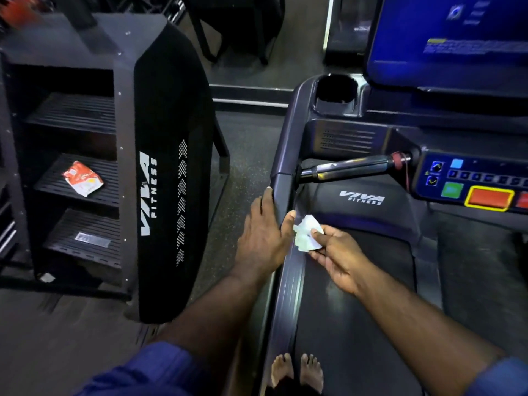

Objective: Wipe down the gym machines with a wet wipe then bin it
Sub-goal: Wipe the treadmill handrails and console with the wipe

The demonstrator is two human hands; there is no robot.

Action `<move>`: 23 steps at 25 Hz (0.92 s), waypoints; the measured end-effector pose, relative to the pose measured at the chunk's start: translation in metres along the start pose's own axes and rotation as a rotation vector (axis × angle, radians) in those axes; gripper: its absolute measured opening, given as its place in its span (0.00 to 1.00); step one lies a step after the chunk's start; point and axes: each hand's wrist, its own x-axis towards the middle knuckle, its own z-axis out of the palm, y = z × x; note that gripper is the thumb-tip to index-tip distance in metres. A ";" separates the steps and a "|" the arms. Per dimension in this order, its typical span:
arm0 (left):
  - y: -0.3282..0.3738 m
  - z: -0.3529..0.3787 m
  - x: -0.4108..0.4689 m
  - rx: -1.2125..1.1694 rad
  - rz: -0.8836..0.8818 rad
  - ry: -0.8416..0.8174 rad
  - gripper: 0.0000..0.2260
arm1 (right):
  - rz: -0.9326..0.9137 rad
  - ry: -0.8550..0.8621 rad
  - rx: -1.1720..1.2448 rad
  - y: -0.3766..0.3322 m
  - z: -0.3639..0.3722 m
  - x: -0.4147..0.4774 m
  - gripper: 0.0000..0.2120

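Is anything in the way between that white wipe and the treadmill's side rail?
Only the person's own left hand, resting on the side rail right beside the wet wipe pinched in the right hand. Nothing else visible.

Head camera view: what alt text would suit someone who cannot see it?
A person standing barefoot on a treadmill pinches a crumpled white wet wipe in the right hand beside its side rail, where the left hand rests. A black stair machine stands to the left, a red packet on one step.
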 end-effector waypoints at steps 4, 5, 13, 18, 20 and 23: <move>-0.001 0.002 0.001 0.209 0.220 0.032 0.31 | -0.186 0.113 -0.207 -0.026 -0.029 -0.044 0.09; -0.001 0.001 0.000 0.233 0.270 0.045 0.31 | -0.234 0.139 -0.241 -0.033 -0.036 -0.057 0.09; 0.108 -0.001 0.014 -0.244 0.315 -0.311 0.19 | -0.385 0.287 -0.130 -0.076 -0.094 -0.118 0.04; 0.189 0.019 0.050 -0.142 0.430 -0.231 0.10 | -0.490 0.321 -0.041 -0.119 -0.168 -0.111 0.05; 0.205 0.032 0.064 -0.020 0.432 -0.219 0.11 | -0.554 0.405 -0.077 -0.128 -0.203 -0.100 0.03; 0.220 0.050 0.082 0.133 0.416 -0.247 0.17 | -0.665 0.720 -0.405 -0.148 -0.248 -0.078 0.04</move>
